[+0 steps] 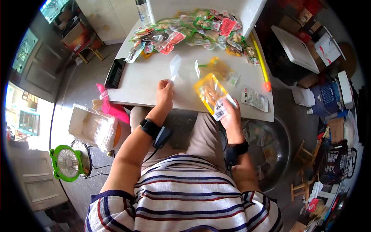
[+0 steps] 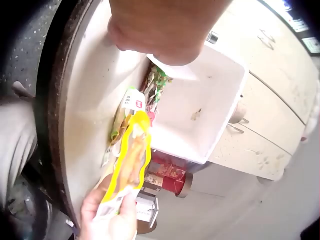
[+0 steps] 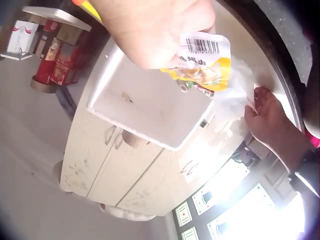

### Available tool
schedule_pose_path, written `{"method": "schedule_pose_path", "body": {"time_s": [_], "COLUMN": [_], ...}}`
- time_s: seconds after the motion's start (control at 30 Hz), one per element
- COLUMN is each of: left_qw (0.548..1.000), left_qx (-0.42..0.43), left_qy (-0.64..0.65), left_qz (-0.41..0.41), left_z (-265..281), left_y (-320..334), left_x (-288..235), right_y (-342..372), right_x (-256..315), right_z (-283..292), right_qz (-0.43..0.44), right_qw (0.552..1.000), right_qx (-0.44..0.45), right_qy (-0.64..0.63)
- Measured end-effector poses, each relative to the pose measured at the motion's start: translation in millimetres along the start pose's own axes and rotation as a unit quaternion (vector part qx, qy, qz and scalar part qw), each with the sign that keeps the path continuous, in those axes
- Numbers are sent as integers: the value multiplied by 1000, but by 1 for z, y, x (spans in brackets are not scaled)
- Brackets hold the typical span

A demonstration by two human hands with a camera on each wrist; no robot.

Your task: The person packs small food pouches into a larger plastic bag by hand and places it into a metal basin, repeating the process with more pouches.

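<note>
In the head view the left hand (image 1: 165, 94) pinches a thin clear plastic bag (image 1: 175, 66) above the table's near part. The right hand (image 1: 231, 115) grips the lower corner of a yellow-edged snack packet (image 1: 211, 94), its barcode end by the thumb. That packet (image 2: 131, 160) also shows in the left wrist view, with the right hand (image 2: 112, 217) around its bottom. Beyond it on the table lie another yellow packet (image 1: 217, 68) and a small clear one. A silver-white packet (image 1: 255, 99) rests to the right. The bag and packet are apart.
A heap of assorted packets (image 1: 193, 29) covers the table's far side, beside a white foam box (image 1: 247, 15). A yellow stick (image 1: 261, 62) lies along the right edge. Below are a metal basin (image 1: 284, 154) and a white tub (image 1: 83, 123) of plastic bags.
</note>
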State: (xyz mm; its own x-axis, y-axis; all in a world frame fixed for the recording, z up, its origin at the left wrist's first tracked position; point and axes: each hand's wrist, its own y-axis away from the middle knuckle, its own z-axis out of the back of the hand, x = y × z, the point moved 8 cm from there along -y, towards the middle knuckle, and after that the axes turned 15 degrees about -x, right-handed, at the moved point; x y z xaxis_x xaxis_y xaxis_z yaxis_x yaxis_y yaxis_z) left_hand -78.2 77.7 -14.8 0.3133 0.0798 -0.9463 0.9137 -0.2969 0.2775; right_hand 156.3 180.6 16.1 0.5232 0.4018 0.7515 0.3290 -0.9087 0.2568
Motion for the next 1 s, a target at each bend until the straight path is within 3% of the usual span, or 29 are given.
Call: {"method": "schedule_pose_path", "body": {"time_s": [0.13,0.23,0.33,0.43,0.5,0.57,0.6,0.7,0.77,0.83,0.93,1.0], "left_qw": [1000,982,994,969,866,817,756,633,632,622,584,657], "left_qx": [-7,-28,-34,137,305,359,355,304,205,102,30,46], "left_qy": [4,131,1,-137,-253,-204,-261,-438,-487,-534,-591,-586], "left_qz": [25,129,103,-151,-306,-402,-484,-561,-567,-564,-555,-473], "left_z": [21,36,65,38,-2,-28,-43,-54,-41,-18,12,27], "left_y": [2,20,21,50,90,113,102,91,73,51,33,18], "left_x": [9,1,-4,-28,-44,-59,-49,-45,-49,-55,-64,-63], "right_y": [0,-15,-18,-24,-23,-15,-12,-16,-34,-31,-28,-31], "right_x": [-19,-56,-76,-87,-90,-82,-78,-75,-90,-88,-91,-93], "right_z": [-45,-42,-45,-46,-52,-63,-67,-63,-43,-46,-46,-45], "right_qz": [0,8,-22,10,17,-10,-8,11,42,7,-11,-14], "right_qw": [998,986,978,958,942,929,925,917,916,922,936,937], "right_qx": [29,21,52,76,100,118,122,103,60,64,48,63], "right_qy": [63,168,200,277,320,350,360,386,394,382,348,342]}}
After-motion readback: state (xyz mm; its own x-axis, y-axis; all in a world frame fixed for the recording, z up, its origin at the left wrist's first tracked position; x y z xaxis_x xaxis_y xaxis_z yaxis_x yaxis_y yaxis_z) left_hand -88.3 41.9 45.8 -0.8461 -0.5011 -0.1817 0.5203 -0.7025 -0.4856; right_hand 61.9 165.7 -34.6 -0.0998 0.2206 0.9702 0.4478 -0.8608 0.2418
